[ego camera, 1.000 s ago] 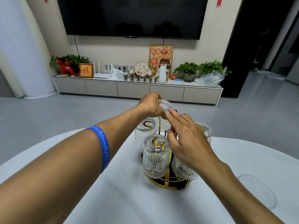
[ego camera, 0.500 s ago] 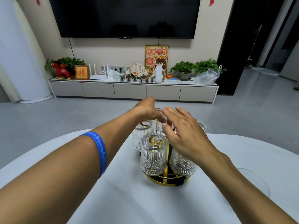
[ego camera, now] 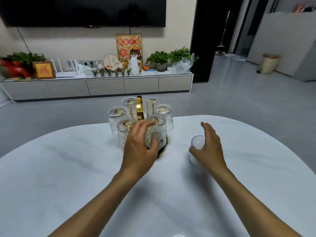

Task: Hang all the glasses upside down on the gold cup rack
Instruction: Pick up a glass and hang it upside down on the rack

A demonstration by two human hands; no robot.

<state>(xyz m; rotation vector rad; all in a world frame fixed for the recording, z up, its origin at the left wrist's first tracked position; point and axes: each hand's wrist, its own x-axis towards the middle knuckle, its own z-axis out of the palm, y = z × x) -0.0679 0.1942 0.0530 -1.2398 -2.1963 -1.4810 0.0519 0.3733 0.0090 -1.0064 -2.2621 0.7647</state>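
Note:
The gold cup rack (ego camera: 139,106) stands at the far middle of the white table (ego camera: 68,177), with several ribbed glasses hanging upside down on it. One gold hook (ego camera: 151,104) at the back is bare. My left hand (ego camera: 139,147) wraps the front hung glass (ego camera: 158,132), thumb on its front and fingers at its left side. A loose ribbed glass (ego camera: 197,142) stands on the table to the right of the rack. My right hand (ego camera: 209,147) is cupped around it from the right, fingers spread and thumb low by its base.
The table's rounded far edge runs just behind the rack, with grey floor beyond. A long TV cabinet (ego camera: 106,84) with plants and ornaments lines the far wall. A round glass rim shows at the bottom edge (ego camera: 178,236).
Both hands have left the back of the rack. My left hand came down onto the front glass. My right hand swung right to the loose glass. The view shifted right.

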